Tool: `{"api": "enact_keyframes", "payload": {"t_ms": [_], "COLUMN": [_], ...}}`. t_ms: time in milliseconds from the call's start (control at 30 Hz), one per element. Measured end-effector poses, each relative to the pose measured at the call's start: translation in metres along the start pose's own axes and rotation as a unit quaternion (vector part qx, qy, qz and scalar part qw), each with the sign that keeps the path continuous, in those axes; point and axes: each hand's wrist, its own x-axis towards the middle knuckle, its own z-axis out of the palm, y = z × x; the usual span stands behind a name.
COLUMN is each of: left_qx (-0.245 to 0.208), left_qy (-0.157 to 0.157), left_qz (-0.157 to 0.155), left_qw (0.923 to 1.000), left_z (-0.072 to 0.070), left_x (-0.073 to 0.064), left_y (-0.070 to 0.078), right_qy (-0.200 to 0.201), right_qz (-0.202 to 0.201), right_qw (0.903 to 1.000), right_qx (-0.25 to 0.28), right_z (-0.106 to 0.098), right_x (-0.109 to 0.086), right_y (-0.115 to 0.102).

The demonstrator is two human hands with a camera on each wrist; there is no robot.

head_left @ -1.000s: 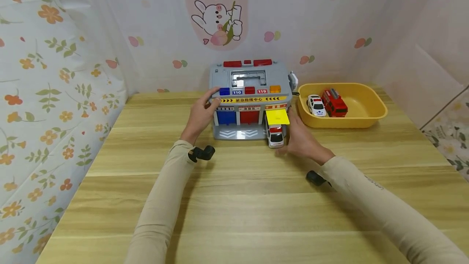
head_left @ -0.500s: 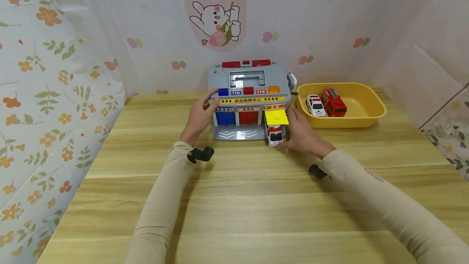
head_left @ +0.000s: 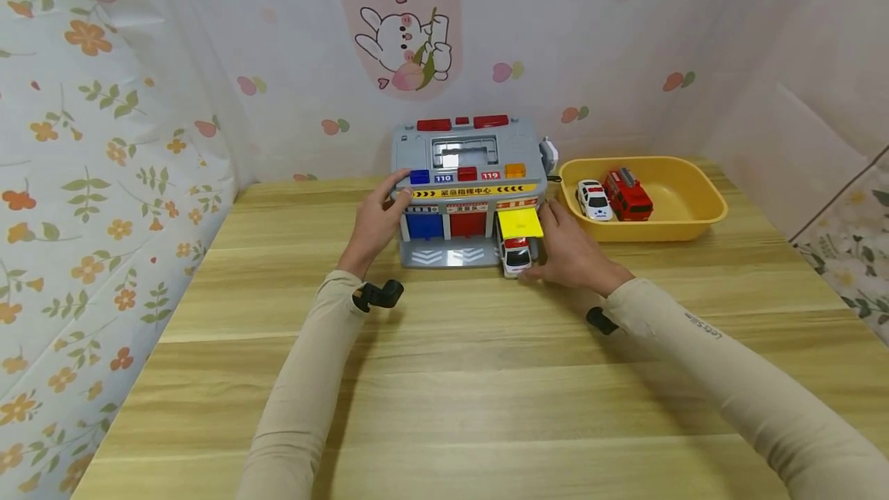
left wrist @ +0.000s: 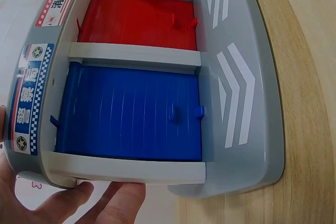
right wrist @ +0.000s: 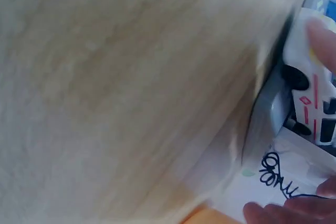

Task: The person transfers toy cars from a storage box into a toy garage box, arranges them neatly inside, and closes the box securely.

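A grey toy garage (head_left: 417, 149) stands at the back of the wooden table, its blue door (left wrist: 131, 114) and red door (left wrist: 142, 22) down. The yellow door (head_left: 521, 224) on the right is raised. Under it a white toy car (head_left: 517, 259) with a red-topped roof sits partly inside the bay, nose outward. My left hand (head_left: 377, 224) grips the garage's left side, thumb on the front upper edge. My right hand (head_left: 572, 251) is at the right side, its thumb against the car's nose and its fingers along the garage wall, partly hidden in the head view.
Right of the garage, a yellow bin (head_left: 684, 231) holds a white police car (head_left: 594, 201) and a red fire engine (head_left: 628, 195). A coiled black cord (right wrist: 270, 169) hangs by the garage's right side. A patterned cloth (head_left: 292, 83) backs the table.
The toy car has gone slightly deeper into the right bay, with my right thumb moving along at its nose. My left hand keeps its place on the garage. The head view has shifted a little.
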Motion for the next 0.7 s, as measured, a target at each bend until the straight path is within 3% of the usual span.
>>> {"api": "enact_keyframes", "payload": {"t_ms": [200,700], "left_qx": [0.000,0.007], "left_qy": [0.004,0.008], "left_qz": [0.004,0.005], "left_qw": [1.0000,0.9999], "left_z": [0.0004,0.0002], "left_x": [-0.0007,-0.0004], "left_y": [-0.0010,-0.0008], "right_qy": [0.040,0.035], "right_qz": [-0.019,0.006], "right_qw": [0.9990,0.9992], "right_qx": [0.010,0.018], "right_z": [-0.0045,-0.0055], "right_x": [0.0066,0.0074], "right_y": [0.0028,0.0045]}}
